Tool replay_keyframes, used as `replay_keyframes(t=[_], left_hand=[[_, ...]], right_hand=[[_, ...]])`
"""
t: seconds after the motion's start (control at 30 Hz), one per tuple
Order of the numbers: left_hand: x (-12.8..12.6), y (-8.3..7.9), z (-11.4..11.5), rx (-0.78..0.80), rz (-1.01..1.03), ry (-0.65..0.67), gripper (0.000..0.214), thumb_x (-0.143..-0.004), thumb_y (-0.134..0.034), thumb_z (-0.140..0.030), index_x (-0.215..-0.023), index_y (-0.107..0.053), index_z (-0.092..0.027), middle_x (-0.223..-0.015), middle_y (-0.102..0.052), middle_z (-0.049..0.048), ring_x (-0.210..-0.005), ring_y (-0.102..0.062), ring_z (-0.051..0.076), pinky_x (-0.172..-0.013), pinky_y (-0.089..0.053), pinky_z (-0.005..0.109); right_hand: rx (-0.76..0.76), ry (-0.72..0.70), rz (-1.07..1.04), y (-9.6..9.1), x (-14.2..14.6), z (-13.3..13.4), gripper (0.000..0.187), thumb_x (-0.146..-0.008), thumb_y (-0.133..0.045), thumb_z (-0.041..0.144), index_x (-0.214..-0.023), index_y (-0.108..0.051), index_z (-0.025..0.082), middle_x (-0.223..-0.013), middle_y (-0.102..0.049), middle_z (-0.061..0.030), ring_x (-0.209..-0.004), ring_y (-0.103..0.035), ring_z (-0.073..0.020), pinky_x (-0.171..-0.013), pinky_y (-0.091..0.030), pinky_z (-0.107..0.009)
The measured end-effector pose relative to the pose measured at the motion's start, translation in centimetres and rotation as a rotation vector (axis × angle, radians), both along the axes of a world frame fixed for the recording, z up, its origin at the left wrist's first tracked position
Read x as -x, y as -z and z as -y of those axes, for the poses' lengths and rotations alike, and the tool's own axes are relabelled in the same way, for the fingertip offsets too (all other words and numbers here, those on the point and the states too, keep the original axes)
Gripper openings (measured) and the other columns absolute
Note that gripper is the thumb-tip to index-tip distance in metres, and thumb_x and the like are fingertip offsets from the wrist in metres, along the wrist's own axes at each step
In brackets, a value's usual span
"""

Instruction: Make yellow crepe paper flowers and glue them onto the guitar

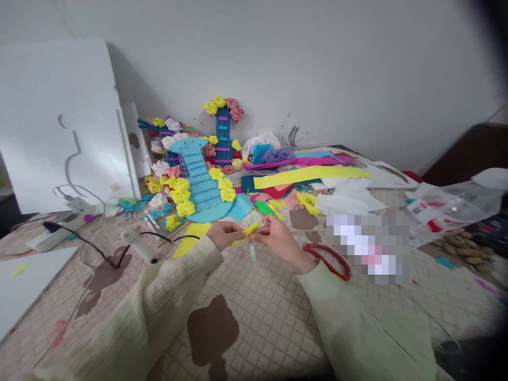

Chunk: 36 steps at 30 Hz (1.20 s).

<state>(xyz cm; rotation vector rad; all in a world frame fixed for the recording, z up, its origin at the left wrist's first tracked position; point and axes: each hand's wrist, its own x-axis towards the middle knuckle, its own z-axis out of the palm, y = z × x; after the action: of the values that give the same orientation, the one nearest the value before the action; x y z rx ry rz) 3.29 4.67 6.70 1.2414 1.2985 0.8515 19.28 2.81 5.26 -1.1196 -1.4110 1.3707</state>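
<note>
Between my fingertips I have a small piece of crumpled yellow crepe paper (251, 229). My left hand (226, 234) pinches its left end, and my right hand (280, 241) grips the right end. Just beyond the right hand lies a bright green object (263, 207), its kind unclear. Behind the hands stands a light blue guitar-shaped cutout (202, 185) strung with lines and edged with yellow paper flowers (180, 196). Red-handled scissors (331, 259), their blades hidden, rest beside my right wrist. A yellow sheet (192, 238) lies past the left sleeve.
At left are a power strip (59, 230), cables and a white glue gun (137, 244). Darker flower-trimmed guitar shapes (223, 132) lean on the wall. Long paper strips (313, 175) lie behind, and a clear plastic bag (456, 206) sits right near peanuts (462, 246).
</note>
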Motion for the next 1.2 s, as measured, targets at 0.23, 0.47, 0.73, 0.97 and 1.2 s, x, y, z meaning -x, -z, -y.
replay_keyframes(t=[0.23, 0.47, 0.73, 0.97, 1.2], left_hand=[[0.07, 0.34, -0.02, 0.011, 0.025, 0.01, 0.009, -0.042, -0.07, -0.016, -0.049, -0.064, -0.015, -0.044, -0.06, -0.0019, -0.041, -0.045, 0.007, -0.043, -0.03, 0.02], [0.18, 0.47, -0.01, 0.01, 0.033, 0.034, 0.009, -0.043, -0.072, -0.017, -0.049, -0.065, -0.016, -0.043, -0.059, -0.0027, -0.041, -0.046, 0.007, -0.042, -0.031, 0.02], [0.34, 0.8, -0.16, 0.021, 0.038, 0.044, 0.013, -0.042, -0.073, -0.018, -0.052, -0.066, -0.015, -0.052, -0.065, -0.0008, -0.048, -0.053, 0.01, -0.051, -0.038, 0.022], [0.36, 0.87, -0.07, 0.016, 0.027, 0.046, 0.014, -0.043, -0.074, -0.018, -0.054, -0.066, -0.015, -0.052, -0.065, -0.0008, -0.049, -0.053, 0.01, -0.052, -0.039, 0.023], [0.17, 0.41, 0.33, 0.001, 0.025, 0.069, 0.019, -0.042, -0.076, -0.021, -0.055, -0.066, -0.014, -0.052, -0.063, -0.0019, -0.049, -0.052, 0.009, -0.051, -0.039, 0.021]], right_hand=[[0.021, -0.001, -0.016, 0.1, 0.0, -0.04, 0.044, -0.058, -0.068, 0.023, -0.072, -0.027, 0.022, -0.054, -0.057, 0.0083, -0.05, -0.052, -0.0109, -0.05, -0.033, -0.023], [0.013, 0.007, 0.005, 0.14, 0.1, 0.01, 0.041, -0.06, -0.066, 0.022, -0.071, -0.026, 0.023, -0.053, -0.055, 0.0087, -0.051, -0.052, -0.0117, -0.049, -0.033, -0.023], [0.017, 0.019, -0.011, -0.16, 0.18, 0.29, 0.039, -0.06, -0.065, 0.018, -0.072, -0.028, 0.023, -0.055, -0.057, 0.0078, -0.051, -0.053, -0.0118, -0.05, -0.034, -0.023], [-0.008, 0.025, -0.007, 0.2, 0.17, 0.24, 0.038, -0.061, -0.066, 0.024, -0.071, -0.029, 0.022, -0.055, -0.056, 0.0077, -0.052, -0.054, -0.0112, -0.05, -0.034, -0.023], [-0.003, 0.027, -0.022, 0.58, 0.16, 0.06, 0.042, -0.06, -0.069, 0.031, -0.072, -0.03, 0.022, -0.058, -0.058, 0.006, -0.058, -0.058, -0.0137, -0.053, -0.038, -0.023]])
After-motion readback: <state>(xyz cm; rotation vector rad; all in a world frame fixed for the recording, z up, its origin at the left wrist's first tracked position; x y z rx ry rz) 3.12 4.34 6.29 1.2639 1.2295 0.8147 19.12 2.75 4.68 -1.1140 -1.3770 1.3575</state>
